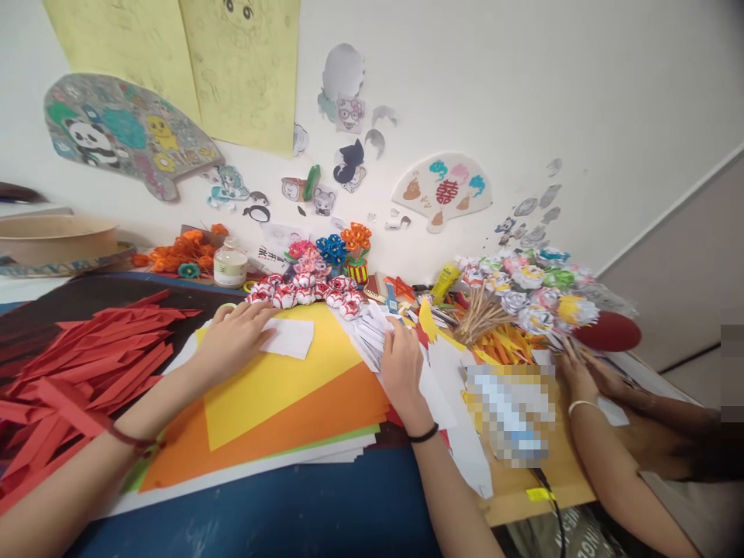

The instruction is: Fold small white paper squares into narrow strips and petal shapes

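Note:
My left hand (235,341) is at the left end of a small white paper piece (291,339), thumb and fingers closed on its edge. The paper lies over a large yellow sheet (256,395). My right hand (402,363) is at a pile of narrow white folded paper strips (365,335), its thumb and fingers pinched on a strip at the right side of the pile. The fingertips partly hide what they grip. Orange sheets (291,434) and other paper lie stacked under the yellow one.
Red folded strips (105,356) cover the left side. Red-and-white paper flowers (303,293), a glue jar (230,263) and an orange flower pot (356,267) stand behind. White paper flowers (523,287) and wooden sticks (480,316) are at right, near another person's hands (581,380).

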Available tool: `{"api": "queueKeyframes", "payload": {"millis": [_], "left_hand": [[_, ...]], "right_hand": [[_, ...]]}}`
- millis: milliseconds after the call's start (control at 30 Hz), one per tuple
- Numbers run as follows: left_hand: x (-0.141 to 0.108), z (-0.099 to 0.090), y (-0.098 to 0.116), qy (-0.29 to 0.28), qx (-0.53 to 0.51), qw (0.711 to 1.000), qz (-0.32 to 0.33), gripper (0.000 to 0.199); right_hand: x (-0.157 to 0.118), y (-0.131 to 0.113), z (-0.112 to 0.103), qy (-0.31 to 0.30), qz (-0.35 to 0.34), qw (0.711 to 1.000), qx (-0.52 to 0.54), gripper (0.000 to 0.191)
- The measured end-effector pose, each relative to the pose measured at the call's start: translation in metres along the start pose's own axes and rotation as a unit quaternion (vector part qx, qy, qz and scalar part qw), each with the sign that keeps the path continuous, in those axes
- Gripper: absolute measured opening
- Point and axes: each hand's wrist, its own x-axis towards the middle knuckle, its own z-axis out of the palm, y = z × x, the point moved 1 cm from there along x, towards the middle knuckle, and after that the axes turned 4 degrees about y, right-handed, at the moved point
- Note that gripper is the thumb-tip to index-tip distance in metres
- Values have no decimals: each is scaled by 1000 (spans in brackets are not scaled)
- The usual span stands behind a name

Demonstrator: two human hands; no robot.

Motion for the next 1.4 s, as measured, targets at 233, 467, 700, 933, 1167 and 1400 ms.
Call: {"api": "queueKeyframes", "payload": {"millis": [233, 467, 700, 933, 1167, 1400], "left_hand": [[-8, 11, 1, -3, -14, 999, 50, 21], [-9, -8, 6, 54, -23, 998, 21, 22], [-17, -10, -3, 81, -33, 996, 33, 22], [-16, -8, -2, 162, -40, 986, -20, 23], [-21, -14, 7, 291, -31, 956, -18, 10], [-45, -14, 12, 339, -35, 922, 184, 40]], "right_hand": [[1, -22, -10, -8, -21, 1000, -20, 43], [2, -102, -13, -97, -142, 973, 155, 40], [-10, -130, 42, -164, -140, 951, 221, 43], [-20, -109, 56, -143, -64, 947, 280, 53], [-13, -103, 63, -130, 127, 879, 440, 34], [-4, -98, 39, -376, 265, 556, 693, 54]]}}
